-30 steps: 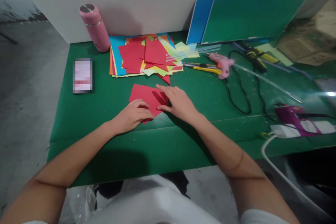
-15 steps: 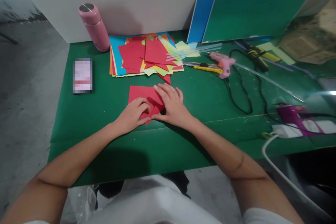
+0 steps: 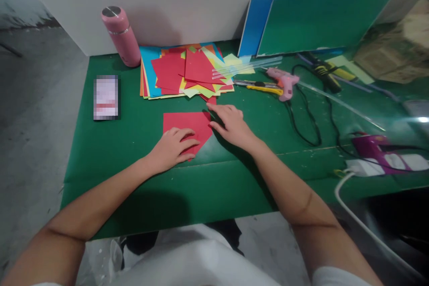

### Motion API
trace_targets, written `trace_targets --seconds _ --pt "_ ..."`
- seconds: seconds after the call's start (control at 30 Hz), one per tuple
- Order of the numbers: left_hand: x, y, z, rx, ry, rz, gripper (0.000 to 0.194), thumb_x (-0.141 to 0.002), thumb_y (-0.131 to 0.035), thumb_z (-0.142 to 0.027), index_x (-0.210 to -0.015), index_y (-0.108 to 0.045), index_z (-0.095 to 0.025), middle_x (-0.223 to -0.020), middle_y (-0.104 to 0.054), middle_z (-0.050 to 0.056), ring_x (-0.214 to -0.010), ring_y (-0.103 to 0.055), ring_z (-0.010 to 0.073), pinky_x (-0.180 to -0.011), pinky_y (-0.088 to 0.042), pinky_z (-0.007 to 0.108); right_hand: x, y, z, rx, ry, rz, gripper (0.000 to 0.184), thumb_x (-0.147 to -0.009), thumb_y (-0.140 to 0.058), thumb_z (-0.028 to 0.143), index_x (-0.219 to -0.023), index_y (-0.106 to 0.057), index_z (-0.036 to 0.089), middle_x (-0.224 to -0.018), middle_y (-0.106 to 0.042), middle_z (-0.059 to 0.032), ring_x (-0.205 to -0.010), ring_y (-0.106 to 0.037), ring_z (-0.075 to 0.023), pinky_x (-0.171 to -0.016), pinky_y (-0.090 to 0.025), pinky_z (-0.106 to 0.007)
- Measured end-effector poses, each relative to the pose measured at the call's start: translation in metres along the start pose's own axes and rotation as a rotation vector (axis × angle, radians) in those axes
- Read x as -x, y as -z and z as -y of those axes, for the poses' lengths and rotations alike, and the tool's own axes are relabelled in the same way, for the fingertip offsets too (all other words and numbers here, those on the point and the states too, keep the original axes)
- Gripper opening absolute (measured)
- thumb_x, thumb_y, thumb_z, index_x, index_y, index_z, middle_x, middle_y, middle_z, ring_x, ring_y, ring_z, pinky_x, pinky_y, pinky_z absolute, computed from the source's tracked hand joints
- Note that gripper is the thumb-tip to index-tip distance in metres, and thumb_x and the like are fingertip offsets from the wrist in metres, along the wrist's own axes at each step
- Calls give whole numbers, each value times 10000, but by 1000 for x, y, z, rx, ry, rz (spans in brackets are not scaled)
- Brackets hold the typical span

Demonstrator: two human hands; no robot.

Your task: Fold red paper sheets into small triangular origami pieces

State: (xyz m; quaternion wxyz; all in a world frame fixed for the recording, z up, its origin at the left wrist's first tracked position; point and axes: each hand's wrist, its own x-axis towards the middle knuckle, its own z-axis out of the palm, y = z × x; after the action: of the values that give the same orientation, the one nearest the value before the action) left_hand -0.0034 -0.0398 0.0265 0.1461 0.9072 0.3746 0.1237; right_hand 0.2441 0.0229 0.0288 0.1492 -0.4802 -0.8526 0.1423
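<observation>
Beyond our spread left fingers [image 3: 188,144], resting on flat red paper [image 3: 182,120], lie piled coloured sheets [image 3: 168,73]; rightward of our parted right fingers [image 3: 219,110], a pink glue gun [image 3: 286,83].

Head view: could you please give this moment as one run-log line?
left hand: on red paper | right hand: open, at paper's right edge | red paper: on green tabletop

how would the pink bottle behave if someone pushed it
Tall and narrow, the pink bottle would probably tip if pushed near its top. Its round body suggests it could roll once down. The smooth-looking sides seem rigid, unlikely to give.
</observation>
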Motion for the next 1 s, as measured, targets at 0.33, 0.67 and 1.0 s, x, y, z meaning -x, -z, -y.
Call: trace_targets --seconds 0.33,0.67,1.0 --pt "-3 4 1 -41 -8 92 513 -953 -506 -480 -1395 -527 -220 -1460 -510 59 -953 -456 230 -884 -406 372 -3 -3 2 -141 93 -70 556 -875 -614 328 -1404 -453 276 -1206 -667 -85 -1034 -557 -296 -900 -426 -481" --pt "-4 -9 -1 -86 23 35 502 -943 -472 -544 -1401 -485 -337 -1441 -524 31 -998 -523 262 -867 -395 403 -16 -23 10 -478 -21 -217 515 -822 -526 187 -1325 -420 221 -954 -644 -46 -907 -604 -204 -868 -476 -397" --pt "-14 -5 -15 -69 -11 73 374 -996 -440 -366 -1319 -592 -254 -1453 -490 91 -1033 -534 247 -854 -407 385 -13 -15 10 -662 -237 -204 501 -727 -679 305 -1192 -512 223 -790 -620 19 -663 -591 -153 -659 -499 -319"
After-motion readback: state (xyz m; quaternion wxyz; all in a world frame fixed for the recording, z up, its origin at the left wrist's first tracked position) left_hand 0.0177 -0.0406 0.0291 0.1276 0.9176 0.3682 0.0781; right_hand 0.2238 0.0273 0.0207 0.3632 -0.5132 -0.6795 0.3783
